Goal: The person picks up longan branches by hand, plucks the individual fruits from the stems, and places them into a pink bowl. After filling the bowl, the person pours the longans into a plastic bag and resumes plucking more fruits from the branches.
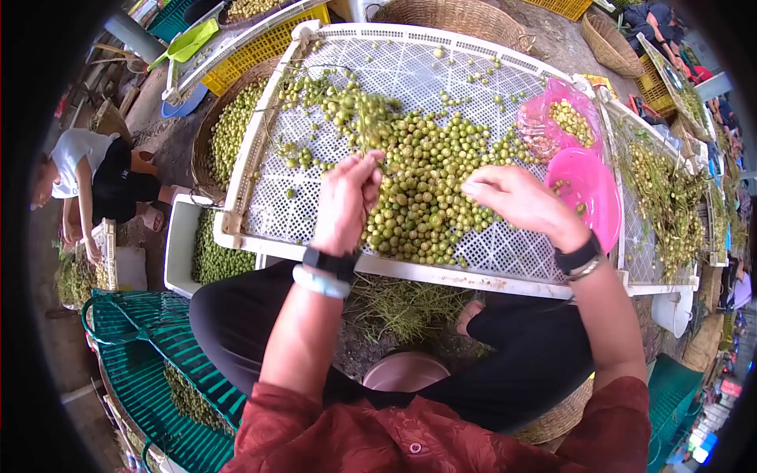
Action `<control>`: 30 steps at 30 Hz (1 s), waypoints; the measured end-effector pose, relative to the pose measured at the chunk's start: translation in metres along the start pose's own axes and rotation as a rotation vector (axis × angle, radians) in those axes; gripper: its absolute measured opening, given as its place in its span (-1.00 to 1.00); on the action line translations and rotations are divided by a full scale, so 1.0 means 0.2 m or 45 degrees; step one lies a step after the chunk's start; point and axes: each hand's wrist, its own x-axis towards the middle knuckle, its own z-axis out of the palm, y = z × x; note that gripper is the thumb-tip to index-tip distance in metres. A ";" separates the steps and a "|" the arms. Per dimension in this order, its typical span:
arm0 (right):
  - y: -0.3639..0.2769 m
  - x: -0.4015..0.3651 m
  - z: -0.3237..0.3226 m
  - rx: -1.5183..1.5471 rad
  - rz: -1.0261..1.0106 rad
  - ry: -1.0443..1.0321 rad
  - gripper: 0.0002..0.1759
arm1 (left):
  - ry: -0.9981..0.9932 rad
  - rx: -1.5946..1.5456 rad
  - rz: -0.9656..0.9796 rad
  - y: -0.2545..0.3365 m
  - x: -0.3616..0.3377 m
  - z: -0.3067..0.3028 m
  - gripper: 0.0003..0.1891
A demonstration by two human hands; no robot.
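My left hand (pixel 348 197) is closed on the stems of a leafy sprig (pixel 367 118), which points up and away over the white mesh tray (pixel 280 205). Round green fruits (pixel 426 189) lie heaped in the middle of that tray. Over the right side of the heap hovers my right hand (pixel 516 201), fingers loosely apart and nothing seen between them. Just right of it sits a pink bowl (pixel 595 197) with a few fruits. Behind the bowl is a pink plastic bag (pixel 556 118) holding paler fruits.
On the left stand a round basket of fruits (pixel 235 130) and a white tub of darker fruits (pixel 180 244). A person (pixel 102 173) crouches at far left. Another tray with stemmed fruits (pixel 666 197) adjoins at right. Green baskets (pixel 150 339) stand lower left.
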 end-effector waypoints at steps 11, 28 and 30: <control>0.05 0.20 0.25 0.783 -0.077 0.423 -0.79 | -0.308 1.004 0.373 -0.17 -0.28 0.20 -0.64; -0.12 -0.11 -0.31 0.312 -0.252 0.710 -0.76 | 0.498 1.787 0.370 -0.01 0.30 -0.50 -0.75; -0.16 -0.11 -0.31 0.369 -0.322 0.734 -0.76 | 0.651 2.017 0.769 0.03 0.33 -0.48 -0.72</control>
